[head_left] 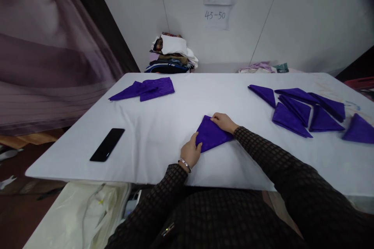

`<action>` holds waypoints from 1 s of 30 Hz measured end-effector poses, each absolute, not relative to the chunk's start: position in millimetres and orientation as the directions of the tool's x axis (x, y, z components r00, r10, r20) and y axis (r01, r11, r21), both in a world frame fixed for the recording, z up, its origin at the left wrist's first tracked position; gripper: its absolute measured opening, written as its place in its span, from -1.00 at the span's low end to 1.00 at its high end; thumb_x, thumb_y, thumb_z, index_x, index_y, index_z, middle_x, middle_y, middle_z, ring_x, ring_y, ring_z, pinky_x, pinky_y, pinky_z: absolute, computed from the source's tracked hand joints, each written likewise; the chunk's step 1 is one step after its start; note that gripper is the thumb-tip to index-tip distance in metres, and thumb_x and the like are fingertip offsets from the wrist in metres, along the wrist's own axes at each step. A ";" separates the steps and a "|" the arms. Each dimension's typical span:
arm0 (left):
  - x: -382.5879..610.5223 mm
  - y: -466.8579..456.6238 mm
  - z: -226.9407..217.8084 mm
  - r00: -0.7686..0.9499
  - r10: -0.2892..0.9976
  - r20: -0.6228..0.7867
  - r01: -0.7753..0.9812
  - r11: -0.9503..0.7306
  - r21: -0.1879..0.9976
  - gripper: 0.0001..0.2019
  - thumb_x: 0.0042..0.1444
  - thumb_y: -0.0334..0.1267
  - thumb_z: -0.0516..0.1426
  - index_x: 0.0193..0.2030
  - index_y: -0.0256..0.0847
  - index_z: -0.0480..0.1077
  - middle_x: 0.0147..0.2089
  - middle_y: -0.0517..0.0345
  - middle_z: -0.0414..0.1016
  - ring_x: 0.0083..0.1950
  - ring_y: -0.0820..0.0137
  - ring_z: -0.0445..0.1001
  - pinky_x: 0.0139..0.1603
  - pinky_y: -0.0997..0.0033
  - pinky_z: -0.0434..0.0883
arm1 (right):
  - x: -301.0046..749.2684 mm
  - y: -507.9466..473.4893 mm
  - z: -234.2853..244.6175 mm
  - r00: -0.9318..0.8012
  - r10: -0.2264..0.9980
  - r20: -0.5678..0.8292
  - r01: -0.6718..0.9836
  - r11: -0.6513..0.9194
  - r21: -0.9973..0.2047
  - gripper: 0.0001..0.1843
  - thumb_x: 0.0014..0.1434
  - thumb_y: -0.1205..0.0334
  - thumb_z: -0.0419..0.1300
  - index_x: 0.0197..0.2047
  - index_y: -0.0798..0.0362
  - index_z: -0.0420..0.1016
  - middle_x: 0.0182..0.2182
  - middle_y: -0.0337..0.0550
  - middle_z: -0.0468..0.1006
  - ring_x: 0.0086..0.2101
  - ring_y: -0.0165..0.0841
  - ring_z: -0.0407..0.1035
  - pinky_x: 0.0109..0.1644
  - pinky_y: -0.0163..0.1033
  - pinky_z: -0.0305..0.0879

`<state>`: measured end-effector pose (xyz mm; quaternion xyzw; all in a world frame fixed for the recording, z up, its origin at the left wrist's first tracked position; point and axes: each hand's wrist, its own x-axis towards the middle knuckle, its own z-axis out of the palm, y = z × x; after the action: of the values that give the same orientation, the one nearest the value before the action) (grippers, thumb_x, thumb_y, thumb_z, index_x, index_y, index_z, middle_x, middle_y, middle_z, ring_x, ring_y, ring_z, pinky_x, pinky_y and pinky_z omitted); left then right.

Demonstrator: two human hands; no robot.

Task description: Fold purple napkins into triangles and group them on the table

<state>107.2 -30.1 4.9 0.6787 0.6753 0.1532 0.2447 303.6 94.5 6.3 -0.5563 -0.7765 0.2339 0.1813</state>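
While both hands meet on it, a folded purple cloth lies near the close edge of the white-covered counter; its colour is a deep, even violet, its face smooth with a faint satin sheen; the outline is four-sided and uneven, with a blunt tip at about eleven o'clock, a sharper corner at about three, and a long, clean slanting edge running from that corner down to about seven; it lies flat, and how many layers are underneath I cannot tell. The left grip grasps its margin at about eight o'clock, thumb laid on top and fingers along the side; the right grip pinches the upper edge at about one o'clock, fingertips bent down onto the fabric; a silvery bracelet circles the left wrist.

Taking the held cloth as the centre of the dial, a black phone lies well apart at nine o'clock; toward ten-thirty a flatter, four-cornered purple cloth overlaps a wedge-shaped purple piece; between two and three o'clock sits a cluster of folded purple triangles, several touching or overlapping, with one more triangle just beside them at three; beyond the far edge, toward eleven-thirty, rises a stack of clothes.
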 end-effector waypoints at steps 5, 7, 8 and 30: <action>105.1 -33.8 4.6 0.016 0.996 -0.084 0.876 0.026 0.481 -0.46 0.20 -0.11 0.03 0.31 -0.14 0.08 -0.17 0.06 0.57 -0.18 0.28 0.54 -0.21 0.37 0.36 | 293.5 96.7 4.9 -0.285 0.958 0.005 0.856 0.257 -0.448 -0.74 0.30 0.13 0.00 -0.22 0.03 0.46 -0.29 -0.13 0.58 -0.28 -0.34 0.42 -0.24 -0.32 0.18; 101.6 -34.0 3.1 -0.003 0.997 -0.080 0.884 0.040 0.465 -0.46 0.20 -0.11 0.03 0.31 -0.13 0.07 -0.13 0.06 0.55 -0.15 0.29 0.53 -0.19 0.38 0.36 | 289.5 96.1 4.2 -0.258 0.966 -0.006 0.886 0.235 -0.399 -0.73 0.31 0.11 -0.03 -0.19 0.03 0.44 -0.29 -0.11 0.58 -0.27 -0.32 0.43 -0.25 -0.31 0.18; 99.6 -33.8 2.4 -0.014 0.997 -0.081 0.887 0.050 0.459 -0.46 0.21 -0.12 0.03 0.31 -0.13 0.07 -0.11 0.06 0.55 -0.14 0.30 0.53 -0.18 0.38 0.36 | 287.6 95.7 3.8 -0.243 0.970 -0.011 0.900 0.222 -0.374 -0.72 0.32 0.11 -0.04 -0.17 0.03 0.44 -0.28 -0.10 0.58 -0.26 -0.30 0.43 -0.26 -0.31 0.17; 90.8 -24.2 -4.5 0.021 0.994 -0.105 0.987 -0.004 0.159 -0.57 0.29 -0.12 -0.11 0.25 -0.15 0.19 -0.29 0.04 0.57 -0.26 0.26 0.54 -0.29 0.34 0.36 | 276.1 90.8 -6.6 -0.220 0.969 0.110 0.967 0.231 -0.106 -0.69 0.33 0.08 -0.07 -0.14 0.09 0.38 -0.17 0.04 0.48 -0.12 -0.18 0.33 -0.09 -0.17 0.19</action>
<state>90.8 -24.2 -4.5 0.7084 0.6993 0.0188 0.0940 276.1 90.8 -6.6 -0.6200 -0.7809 0.0072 0.0760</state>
